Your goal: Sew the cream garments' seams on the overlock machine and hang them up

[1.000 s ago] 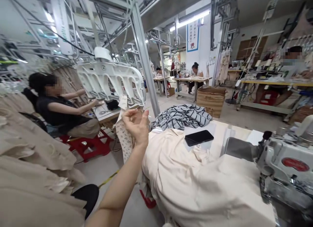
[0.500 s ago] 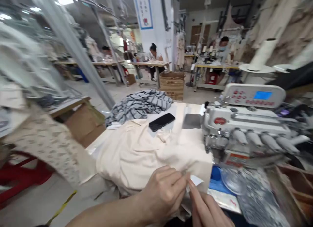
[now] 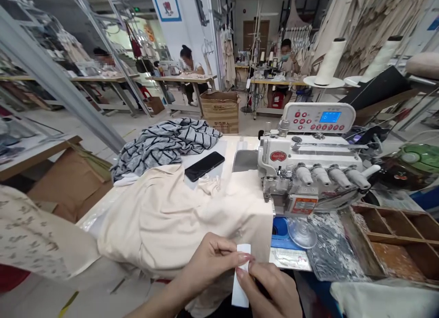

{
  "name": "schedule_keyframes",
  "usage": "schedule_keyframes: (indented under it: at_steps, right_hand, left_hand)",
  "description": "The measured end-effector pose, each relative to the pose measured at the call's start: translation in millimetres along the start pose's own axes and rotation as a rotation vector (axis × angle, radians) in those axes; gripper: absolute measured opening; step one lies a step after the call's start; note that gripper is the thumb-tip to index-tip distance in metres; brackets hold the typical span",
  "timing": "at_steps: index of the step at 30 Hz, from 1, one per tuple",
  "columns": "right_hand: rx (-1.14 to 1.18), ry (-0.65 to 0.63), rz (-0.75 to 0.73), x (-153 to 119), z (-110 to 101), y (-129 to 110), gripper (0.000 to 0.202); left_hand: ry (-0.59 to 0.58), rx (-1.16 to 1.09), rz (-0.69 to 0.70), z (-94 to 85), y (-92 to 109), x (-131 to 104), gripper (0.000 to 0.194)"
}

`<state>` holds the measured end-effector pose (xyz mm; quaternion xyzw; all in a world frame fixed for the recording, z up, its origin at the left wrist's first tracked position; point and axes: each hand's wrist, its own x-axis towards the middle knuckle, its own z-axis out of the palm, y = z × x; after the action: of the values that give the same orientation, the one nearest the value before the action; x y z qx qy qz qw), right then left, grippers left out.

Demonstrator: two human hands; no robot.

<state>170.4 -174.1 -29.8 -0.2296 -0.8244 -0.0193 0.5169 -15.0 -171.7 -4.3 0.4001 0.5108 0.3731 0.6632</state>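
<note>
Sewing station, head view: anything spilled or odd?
Yes: whitish flecks, perhaps lint, litter the compartment tray and the dark surface beside it, near the sewing machine; loose scatter there looks untidy. The white strip shows no obvious damage.

Soft, shiny and rough stuff around you
At 6 o'clock, your white strip [image 3: 241, 296] looks smooth and matt; paper or cloth, you can't tell. At 8, your cream cloth [image 3: 157, 217] looks soft, dull and wrinkly. At 9, the striped cloth [image 3: 164, 142] looks soft and crumpled. Near the clock's middle, your black phone [image 3: 206, 166] is smooth and glossy. At 3, your sewing machine [image 3: 325, 159] looks like shiny painted metal. At 4, the tray [image 3: 398, 239] is rough, dusty wood.
</note>
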Motion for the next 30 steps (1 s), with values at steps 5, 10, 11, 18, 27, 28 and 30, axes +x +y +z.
schedule_keyframes:
  at_steps: [5,10,11,18,27,28,30]
  right_hand:
    - [0.198,0.076,0.264,-18.2,16.2,-8.6,0.027]
    - [0.461,-0.014,0.649,-13.1,9.1,-6.3,0.016]
    - [0.477,-0.037,0.689,-10.7,6.7,-4.9,0.016]
    - [0.446,-0.155,0.644,-3.3,-1.2,0.2,0.021]
    - [0.397,-0.113,0.620,1.9,-4.7,0.6,0.020]
    - [0.394,-0.114,0.618,3.1,-5.6,0.6,0.020]
    - [0.385,-0.126,0.602,5.4,-7.3,0.7,0.020]
  left_hand:
    - [0.112,-0.046,0.038,14.8,-8.0,5.7,0.042]
    - [0.074,0.003,0.040,13.8,-6.1,0.1,0.033]
    - [0.051,0.027,0.060,12.9,-4.5,-1.6,0.033]
    - [-0.015,0.145,0.088,10.3,6.1,-10.2,0.031]
    - [-0.078,0.098,0.052,13.5,5.0,-11.8,0.029]
    - [-0.078,0.099,0.052,13.9,5.0,-12.5,0.029]
    - [-0.084,0.115,0.056,15.1,4.1,-13.8,0.029]
